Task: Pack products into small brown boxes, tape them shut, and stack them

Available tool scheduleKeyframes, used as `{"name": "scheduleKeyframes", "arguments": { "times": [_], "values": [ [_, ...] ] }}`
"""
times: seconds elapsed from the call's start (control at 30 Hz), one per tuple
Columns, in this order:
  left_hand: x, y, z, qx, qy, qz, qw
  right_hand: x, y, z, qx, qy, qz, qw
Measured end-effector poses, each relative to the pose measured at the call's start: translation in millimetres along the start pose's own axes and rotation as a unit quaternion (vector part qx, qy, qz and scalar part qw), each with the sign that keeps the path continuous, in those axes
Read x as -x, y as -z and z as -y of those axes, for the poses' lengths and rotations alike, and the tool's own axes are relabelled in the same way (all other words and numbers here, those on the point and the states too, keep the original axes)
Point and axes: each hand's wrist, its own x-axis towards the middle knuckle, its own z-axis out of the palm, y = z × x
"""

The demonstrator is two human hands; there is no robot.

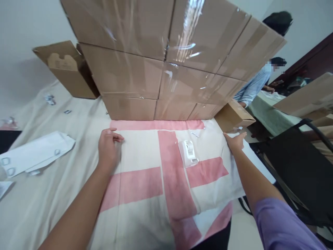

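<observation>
My left hand point(108, 147) rests on the cloth-covered table, its fingers loosely bent with nothing visible in them. At the table's right edge is my right hand point(235, 141), thumb spread away from the fingers. Beside and partly behind it lies a white sheet point(256, 161); whether the hand touches it I cannot tell. A white tape dispenser point(187, 154) stands between my hands on the pink-and-cream cloth point(140, 184). Just beyond my right hand sits an open cardboard box point(232, 116).
Stacked, taped cardboard boxes point(130, 76) form a wall ahead. Another open box point(70, 76) stands left of them. White paper pieces point(36, 152) with clips lie at the left. A black chair point(296, 163) is at the right. A person in a light blue sleeve point(256, 85) is behind the stack.
</observation>
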Motion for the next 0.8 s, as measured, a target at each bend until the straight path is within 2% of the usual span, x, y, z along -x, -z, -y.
{"name": "scheduleKeyframes", "arguments": {
  "times": [0.1, 0.2, 0.3, 0.4, 0.5, 0.6, 0.63, 0.67, 0.7, 0.73, 0.77, 0.8],
  "values": [
    [1.5, 0.3, -1.4, 0.036, 0.021, -0.015, 0.999, 22.0, 7.5, 7.5, -0.023, -0.015, 0.002, 1.0],
    [2.7, 0.0, -1.4, 0.049, 0.046, -0.013, 0.998, 48.5, 13.3, 30.8, -0.043, -0.013, -0.012, 0.999],
    [3.1, -2.8, -3.5, 0.061, 0.049, -0.008, 0.997, 74.7, 13.2, 77.5, -0.089, 0.05, -0.019, 0.995],
    [1.7, 0.9, -18.2, 0.094, 0.032, -0.018, 0.995, 105.5, 7.3, 148.2, -0.163, 0.186, 0.0, 0.969],
    [-2.1, 28.1, -50.9, 0.128, 0.005, -0.051, 0.991, 155.6, -3.4, 231.2, -0.242, 0.344, 0.068, 0.905],
    [-13.9, 80.8, -88.5, 0.174, -0.034, -0.106, 0.978, 230.9, -18.1, 309.3, -0.299, 0.477, 0.167, 0.809],
    [-23.1, 100.2, -97.8, 0.174, -0.051, -0.121, 0.976, 259.4, -24.7, 333.1, -0.317, 0.521, 0.201, 0.766],
    [-36.5, 118.5, -104.0, 0.163, -0.063, -0.137, 0.975, 288.0, -32.8, 356.2, -0.347, 0.577, 0.249, 0.696],
    [-54.8, 134.3, -106.4, 0.146, -0.065, -0.153, 0.975, 315.8, -42.7, 378.9, -0.379, 0.604, 0.279, 0.643],
    [-77.8, 146.8, -104.9, 0.121, -0.061, -0.166, 0.977, 341.7, -54.6, 401.4, -0.409, 0.605, 0.304, 0.612],
    [-104.8, 155.2, -99.4, 0.092, -0.047, -0.175, 0.979, 365.0, -68.6, 423.8, -0.437, 0.585, 0.33, 0.598],
    [-134.8, 159.6, -90.3, 0.06, -0.034, -0.183, 0.981, 385.2, -84.4, 445.8, -0.464, 0.548, 0.35, 0.602]
  ]
}}
